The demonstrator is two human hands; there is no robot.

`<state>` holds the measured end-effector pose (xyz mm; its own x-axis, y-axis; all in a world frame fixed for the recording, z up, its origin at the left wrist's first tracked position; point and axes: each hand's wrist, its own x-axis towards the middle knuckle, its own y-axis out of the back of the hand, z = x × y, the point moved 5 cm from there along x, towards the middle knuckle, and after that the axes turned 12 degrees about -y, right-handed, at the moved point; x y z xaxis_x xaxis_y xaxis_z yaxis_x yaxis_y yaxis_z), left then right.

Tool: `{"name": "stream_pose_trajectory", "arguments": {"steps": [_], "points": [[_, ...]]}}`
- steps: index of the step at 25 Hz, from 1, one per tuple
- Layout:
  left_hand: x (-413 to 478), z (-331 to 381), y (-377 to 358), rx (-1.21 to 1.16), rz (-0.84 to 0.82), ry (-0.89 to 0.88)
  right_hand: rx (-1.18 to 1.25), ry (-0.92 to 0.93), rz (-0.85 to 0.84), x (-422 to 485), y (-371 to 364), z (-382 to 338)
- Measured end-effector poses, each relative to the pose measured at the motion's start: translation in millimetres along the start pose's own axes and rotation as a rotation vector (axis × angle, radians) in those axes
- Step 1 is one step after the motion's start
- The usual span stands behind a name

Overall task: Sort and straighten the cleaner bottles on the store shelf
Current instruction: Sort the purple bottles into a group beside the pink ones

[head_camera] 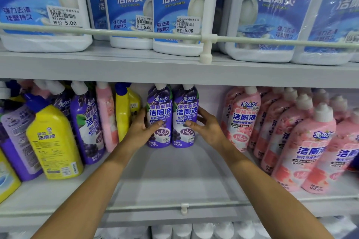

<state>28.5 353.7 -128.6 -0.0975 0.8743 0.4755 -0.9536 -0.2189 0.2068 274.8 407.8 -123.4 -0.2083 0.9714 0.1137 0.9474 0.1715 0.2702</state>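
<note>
Two purple bottles stand side by side at the back of the lower shelf (pixel 174 176), in the middle, and they touch each other. The left hand (pixel 138 129) holds the left purple bottle (pixel 159 103). Its thumb lies on the front label and its fingers curl round the side. The right hand (pixel 206 127) holds the right purple bottle (pixel 186 103) the same way, with bent fingers on the far side. I cannot tell how far the fingers reach behind, since the bottles hide them.

Both bottles are upright and their labels face out (that part looks good). The job now, I think, is to set this pair neat and square. To do it well, keep both hands low on the bottles so they do not tip. Slide them and do not lift them. Keep the two pressed together so no gap opens, and move them in a straight line toward the front rail (pixel 136 207).

The pink bottles (pixel 242 118) stand near on the right, so do not bump them. On the left, the yellow bottle (pixel 52 141) and the leaning purple bottles (pixel 87 120) tilt over, and a lone pink bottle (pixel 105 118) stands among them. Those look like they need sorting too.
</note>
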Motion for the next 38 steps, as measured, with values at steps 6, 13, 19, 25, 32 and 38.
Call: {"name": "stream_pose_trajectory", "arguments": {"steps": [6, 13, 19, 25, 32, 38], "points": [[1.2, -1.9, -0.9, -0.055, 0.002, 0.007, -0.026, 0.021, 0.092, -6.7, 2.1, 6.0], [-2.0, -5.0, 0.9, -0.108, 0.012, -0.041, -0.037, 0.000, 0.167, -6.0, 0.1, 1.1], [-6.7, -2.5, -1.2, -0.079, 0.015, -0.074, -0.091, 0.019, 0.196, -13.8, -5.5, -1.1], [-11.7, -0.1, -5.4, -0.042, 0.051, -0.082, -0.113, 0.021, 0.197, -18.1, -8.7, -2.0], [-26.9, 10.5, 2.9, -0.060, -0.079, -0.009, -0.178, -0.034, 0.093, -42.5, -3.3, -8.9], [-68.2, 18.8, 34.7, -0.002, -0.095, 0.009, -0.107, -0.093, -0.042, -94.2, -9.6, -5.0]]}}
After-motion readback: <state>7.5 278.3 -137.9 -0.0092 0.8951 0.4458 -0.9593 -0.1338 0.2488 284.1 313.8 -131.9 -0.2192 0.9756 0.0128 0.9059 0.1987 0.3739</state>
